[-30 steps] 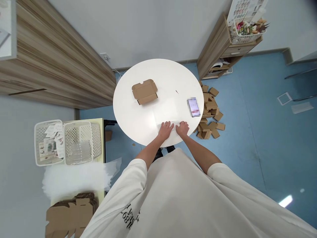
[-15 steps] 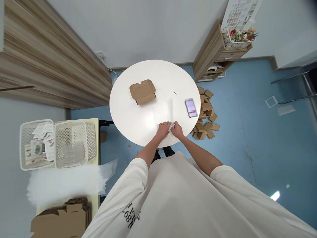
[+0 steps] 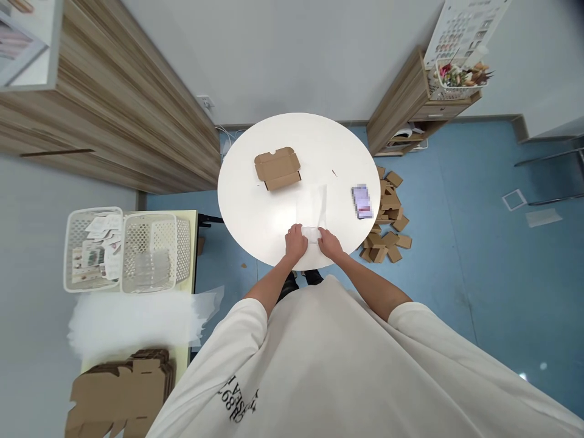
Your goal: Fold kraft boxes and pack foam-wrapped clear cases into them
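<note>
A thin, translucent white wrapping sheet (image 3: 310, 204) lies on the round white table (image 3: 246, 225). Its near end is folded into a small white bundle; whatever may be inside is hidden. My left hand (image 3: 296, 244) grips the bundle's left end with curled fingers. At the right end, my right hand (image 3: 330, 244) closes on the same bundle. Beyond the sheet to the left, an open brown cardboard box (image 3: 278, 168) rests with its lid folded back. A blurred purple item (image 3: 362, 201) lies to the right of my hands.
Several small brown boxes (image 3: 390, 213) are piled on the floor right of the table. A side table at left bears white baskets (image 3: 177, 252), a stack of white sheets (image 3: 132, 322) and flattened cardboard (image 3: 121, 395). A wooden cabinet (image 3: 401, 103) stands at the back right.
Both hands have moved apart to opposite ends of the sheet's near edge, which is now folded into a bundle. The camera view has shifted, moving the scene rightward in the picture.
</note>
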`<state>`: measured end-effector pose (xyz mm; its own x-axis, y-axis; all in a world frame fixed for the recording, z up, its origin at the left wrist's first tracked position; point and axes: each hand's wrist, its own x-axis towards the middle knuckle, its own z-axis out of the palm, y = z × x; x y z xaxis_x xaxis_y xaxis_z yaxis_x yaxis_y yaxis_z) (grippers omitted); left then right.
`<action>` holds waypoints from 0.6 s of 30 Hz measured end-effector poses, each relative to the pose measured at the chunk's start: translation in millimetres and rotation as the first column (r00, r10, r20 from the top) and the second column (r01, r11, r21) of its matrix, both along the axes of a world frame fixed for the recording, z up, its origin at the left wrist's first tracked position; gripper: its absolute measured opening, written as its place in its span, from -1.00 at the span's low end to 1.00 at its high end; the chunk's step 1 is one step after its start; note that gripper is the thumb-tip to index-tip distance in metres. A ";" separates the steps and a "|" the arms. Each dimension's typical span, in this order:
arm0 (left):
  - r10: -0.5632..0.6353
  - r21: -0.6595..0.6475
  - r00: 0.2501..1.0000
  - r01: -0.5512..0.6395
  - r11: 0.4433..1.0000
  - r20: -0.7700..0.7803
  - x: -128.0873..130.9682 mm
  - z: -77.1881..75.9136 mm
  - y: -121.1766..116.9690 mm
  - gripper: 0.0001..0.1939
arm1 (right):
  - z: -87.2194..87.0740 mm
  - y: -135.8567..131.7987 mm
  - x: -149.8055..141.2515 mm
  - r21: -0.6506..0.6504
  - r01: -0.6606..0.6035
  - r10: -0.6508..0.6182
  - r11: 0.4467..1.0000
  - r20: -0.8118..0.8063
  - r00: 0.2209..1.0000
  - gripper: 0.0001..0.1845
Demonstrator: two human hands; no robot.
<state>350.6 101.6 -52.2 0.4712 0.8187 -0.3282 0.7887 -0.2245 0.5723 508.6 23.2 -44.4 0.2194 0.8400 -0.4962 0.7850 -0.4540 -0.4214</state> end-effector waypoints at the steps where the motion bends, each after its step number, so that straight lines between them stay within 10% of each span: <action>1: 0.090 -0.038 0.995 -0.091 0.995 -0.040 -2.7 -0.4 -0.3 -0.54 | 1.1 1.4 -0.8 -0.020 -0.025 0.026 0.999 0.026 0.999 -0.46; 13: 0.325 -0.336 0.891 -0.426 0.840 -0.317 17.5 -13.4 8.2 -0.71 | 7.8 3.0 -5.7 -0.109 -0.098 0.119 0.989 0.202 0.972 -0.48; 18: 0.398 -0.377 0.900 -0.437 0.817 -0.181 23.1 -20.1 5.8 -0.72 | 3.9 2.7 -3.8 -0.076 -0.070 0.082 0.995 0.174 0.981 -0.48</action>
<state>373.7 107.4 -72.2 0.0671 0.7186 -0.6922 0.8060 0.3699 0.4621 504.8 25.9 -40.4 0.2460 0.8223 -0.5132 0.8776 -0.4137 -0.2423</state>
